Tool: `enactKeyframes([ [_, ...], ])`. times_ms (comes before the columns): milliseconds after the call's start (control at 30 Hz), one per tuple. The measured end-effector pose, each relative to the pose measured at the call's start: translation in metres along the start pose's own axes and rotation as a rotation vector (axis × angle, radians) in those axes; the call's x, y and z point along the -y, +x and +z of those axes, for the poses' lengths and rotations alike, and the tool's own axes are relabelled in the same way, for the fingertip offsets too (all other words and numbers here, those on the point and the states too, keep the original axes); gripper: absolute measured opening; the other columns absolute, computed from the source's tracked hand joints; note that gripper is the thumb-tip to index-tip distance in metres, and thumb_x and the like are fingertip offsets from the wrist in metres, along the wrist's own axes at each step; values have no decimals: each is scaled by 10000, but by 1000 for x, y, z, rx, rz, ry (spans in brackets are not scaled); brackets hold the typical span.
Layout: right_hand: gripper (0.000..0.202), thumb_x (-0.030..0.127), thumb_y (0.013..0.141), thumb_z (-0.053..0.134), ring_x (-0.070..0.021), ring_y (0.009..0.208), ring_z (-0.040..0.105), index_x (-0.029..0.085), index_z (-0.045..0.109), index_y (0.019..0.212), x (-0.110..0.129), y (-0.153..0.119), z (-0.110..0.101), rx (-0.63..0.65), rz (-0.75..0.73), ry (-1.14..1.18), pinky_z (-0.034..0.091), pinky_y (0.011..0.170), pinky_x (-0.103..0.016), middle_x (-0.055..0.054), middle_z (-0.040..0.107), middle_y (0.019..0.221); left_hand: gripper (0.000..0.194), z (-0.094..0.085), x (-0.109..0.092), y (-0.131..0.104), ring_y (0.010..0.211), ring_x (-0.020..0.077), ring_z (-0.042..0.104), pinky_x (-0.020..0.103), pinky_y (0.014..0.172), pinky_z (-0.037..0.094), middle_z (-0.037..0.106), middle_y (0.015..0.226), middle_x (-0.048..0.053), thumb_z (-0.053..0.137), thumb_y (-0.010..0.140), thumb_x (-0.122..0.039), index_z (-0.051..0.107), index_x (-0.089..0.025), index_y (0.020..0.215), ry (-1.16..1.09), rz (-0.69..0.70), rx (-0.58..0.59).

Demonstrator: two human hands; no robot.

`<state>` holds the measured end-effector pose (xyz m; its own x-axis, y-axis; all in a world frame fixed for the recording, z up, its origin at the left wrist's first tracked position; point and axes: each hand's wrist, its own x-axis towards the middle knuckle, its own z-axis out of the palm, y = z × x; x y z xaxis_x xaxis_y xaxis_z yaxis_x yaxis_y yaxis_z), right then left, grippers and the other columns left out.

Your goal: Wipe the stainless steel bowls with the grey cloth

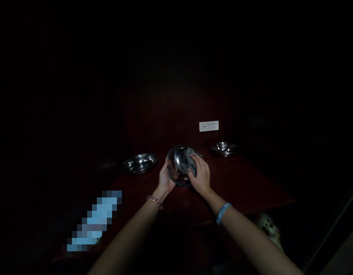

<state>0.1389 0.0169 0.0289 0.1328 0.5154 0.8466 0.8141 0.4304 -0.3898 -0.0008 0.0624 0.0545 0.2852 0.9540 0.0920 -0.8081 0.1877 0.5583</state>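
A: How many hands are at work?

B: Two. The left hand point(166, 179) is clamped on the edge of one round, shiny metal bowl point(178, 166). The right hand point(200, 173) has its thumb and fingers closed on one grey, crumpled fabric cloth point(191, 162), which touches the bowl's right side.

A: Where is that bowl?

B: Held up between the hands, above one dark red, smooth-topped table point(236, 183).

A: Any other metalware?

B: On the table's left side sits one wide, shallow, round metal dish point(140, 164). Towards the back right is round, silvery metal ware point(223, 149); whether it is one piece or several stacked, I can't tell.

A: What's behind?

B: One white, rectangular socket plate point(209, 126), on the dark red upright surface.

A: And on the arms?

B: One pinkish beaded bracelet point(155, 202) on the left wrist, one blue band point(223, 213) on the right, and one thin ring on the right hand.

A: Anything else?

B: One slanting, light-blue shape point(96, 221) at front left, too pixelated to identify, and one pale, dark-spotted item point(269, 225) below the table's right front edge.
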Motion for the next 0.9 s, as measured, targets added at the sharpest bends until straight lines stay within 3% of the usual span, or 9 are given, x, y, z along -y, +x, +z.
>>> enactKeyframes([
  [200,479,219,824,461,-251,1170,503,212,535,1297,-14,3,1,-104,252,-33,362,1009,-410,-84,593,1254,326,-3,1,0,931,210,723,347,969,524,768,986,82,512,939,-315,650,-146,1182,24,-7,-17],
  [300,519,209,824,450,-249,1128,494,247,515,1338,-18,3,1,-125,306,-65,365,986,-407,-79,572,1222,326,-1,2,-3,996,211,709,328,990,510,765,1015,84,521,934,-311,653,-151,1185,35,-18,-12],
  [567,536,172,817,458,-257,1134,422,344,563,1314,-9,2,-4,-46,198,-147,324,1003,-418,-65,480,1224,371,7,2,-8,1068,249,685,381,1038,477,754,1058,117,497,941,-346,647,-127,1200,40,-66,19],
  [900,537,160,809,457,-267,1100,428,322,569,1309,-7,1,-4,-36,168,-135,342,987,-437,-76,478,1211,367,1,3,-2,1045,243,694,377,1024,490,754,1053,116,489,947,-320,630,-124,1223,20,-43,-15],
])
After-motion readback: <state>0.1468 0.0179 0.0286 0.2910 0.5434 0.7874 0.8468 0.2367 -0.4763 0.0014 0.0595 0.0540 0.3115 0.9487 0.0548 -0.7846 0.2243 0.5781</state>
